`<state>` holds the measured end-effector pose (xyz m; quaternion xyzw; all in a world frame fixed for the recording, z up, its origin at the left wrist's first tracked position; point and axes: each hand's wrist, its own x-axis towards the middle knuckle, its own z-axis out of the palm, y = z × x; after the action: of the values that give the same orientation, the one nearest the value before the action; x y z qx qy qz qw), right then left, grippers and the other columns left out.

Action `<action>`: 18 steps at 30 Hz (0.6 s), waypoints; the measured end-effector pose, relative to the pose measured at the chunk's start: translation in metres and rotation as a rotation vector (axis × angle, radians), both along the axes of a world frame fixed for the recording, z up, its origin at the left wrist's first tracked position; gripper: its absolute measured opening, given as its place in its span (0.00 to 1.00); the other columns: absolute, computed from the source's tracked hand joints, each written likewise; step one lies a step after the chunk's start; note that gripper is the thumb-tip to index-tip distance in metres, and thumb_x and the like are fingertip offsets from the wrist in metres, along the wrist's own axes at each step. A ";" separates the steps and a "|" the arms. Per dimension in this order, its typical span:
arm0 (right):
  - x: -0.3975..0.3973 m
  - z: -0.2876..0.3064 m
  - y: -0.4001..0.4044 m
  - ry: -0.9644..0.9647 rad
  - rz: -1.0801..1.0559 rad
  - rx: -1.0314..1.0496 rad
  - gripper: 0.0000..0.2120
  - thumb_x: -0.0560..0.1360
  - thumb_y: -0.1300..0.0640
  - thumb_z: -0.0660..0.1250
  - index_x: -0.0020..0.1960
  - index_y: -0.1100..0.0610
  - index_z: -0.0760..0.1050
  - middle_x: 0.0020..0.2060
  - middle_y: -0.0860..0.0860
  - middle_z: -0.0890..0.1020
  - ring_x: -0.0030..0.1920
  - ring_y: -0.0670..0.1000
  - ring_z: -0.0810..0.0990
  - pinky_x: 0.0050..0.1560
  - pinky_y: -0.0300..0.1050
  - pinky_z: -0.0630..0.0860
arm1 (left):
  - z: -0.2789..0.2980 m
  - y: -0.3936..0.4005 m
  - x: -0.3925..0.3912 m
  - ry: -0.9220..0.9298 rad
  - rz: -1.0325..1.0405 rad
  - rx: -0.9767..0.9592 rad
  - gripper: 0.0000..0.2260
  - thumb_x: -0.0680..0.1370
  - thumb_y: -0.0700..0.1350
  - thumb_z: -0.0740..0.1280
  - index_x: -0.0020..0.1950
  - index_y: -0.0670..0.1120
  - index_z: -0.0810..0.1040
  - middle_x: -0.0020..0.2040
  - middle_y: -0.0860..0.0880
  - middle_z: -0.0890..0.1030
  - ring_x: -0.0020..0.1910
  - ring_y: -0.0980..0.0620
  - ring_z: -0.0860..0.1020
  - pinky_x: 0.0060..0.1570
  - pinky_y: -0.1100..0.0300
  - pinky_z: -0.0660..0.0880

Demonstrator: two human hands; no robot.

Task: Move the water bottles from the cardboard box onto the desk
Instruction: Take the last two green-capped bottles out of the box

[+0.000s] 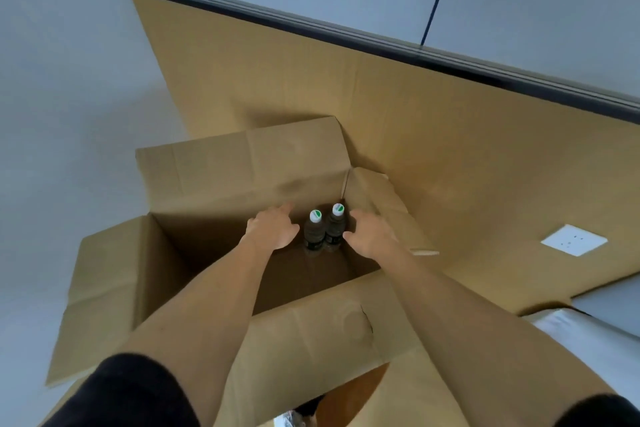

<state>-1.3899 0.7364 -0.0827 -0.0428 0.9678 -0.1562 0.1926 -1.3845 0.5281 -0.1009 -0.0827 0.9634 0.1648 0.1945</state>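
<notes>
Two water bottles with white-and-green caps stand upright side by side in the far right corner of an open cardboard box (166, 253). The left bottle (314, 232) is just right of my left hand (273, 230), which reaches into the box with relaxed fingers and holds nothing. The right bottle (335, 227) is just left of my right hand (370, 234), whose fingers are spread beside it without gripping. Both hands flank the pair; whether they touch the bottles I cannot tell.
The box's flaps are folded outward on all sides. A large flat cardboard sheet (450, 135) leans behind and to the right, below a dark edge (346, 35). A white wall socket (573, 239) sits at the right. Pale floor lies to the left.
</notes>
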 end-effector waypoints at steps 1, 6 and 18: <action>-0.007 -0.007 -0.004 -0.022 -0.007 0.008 0.27 0.82 0.51 0.65 0.78 0.55 0.62 0.71 0.56 0.73 0.71 0.58 0.71 0.68 0.52 0.70 | -0.008 -0.002 -0.007 -0.013 0.000 0.022 0.27 0.83 0.52 0.62 0.81 0.52 0.58 0.75 0.44 0.70 0.71 0.40 0.71 0.70 0.43 0.69; -0.047 -0.038 -0.019 -0.098 -0.036 0.004 0.30 0.81 0.56 0.65 0.81 0.53 0.57 0.73 0.57 0.70 0.71 0.60 0.70 0.68 0.53 0.70 | -0.050 -0.007 -0.038 -0.058 -0.003 0.126 0.30 0.82 0.52 0.65 0.81 0.52 0.58 0.76 0.44 0.70 0.72 0.41 0.71 0.69 0.47 0.71; -0.099 -0.124 -0.032 -0.128 0.063 0.110 0.39 0.78 0.62 0.67 0.82 0.52 0.50 0.81 0.51 0.50 0.74 0.61 0.66 0.71 0.54 0.67 | -0.138 0.012 -0.081 -0.050 0.088 0.246 0.31 0.77 0.51 0.73 0.78 0.50 0.64 0.70 0.42 0.75 0.67 0.40 0.75 0.67 0.48 0.72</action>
<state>-1.4890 0.7042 -0.2067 -0.0525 0.9588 -0.0989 0.2610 -1.4653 0.5402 -0.2386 -0.1047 0.9262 0.2879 0.2198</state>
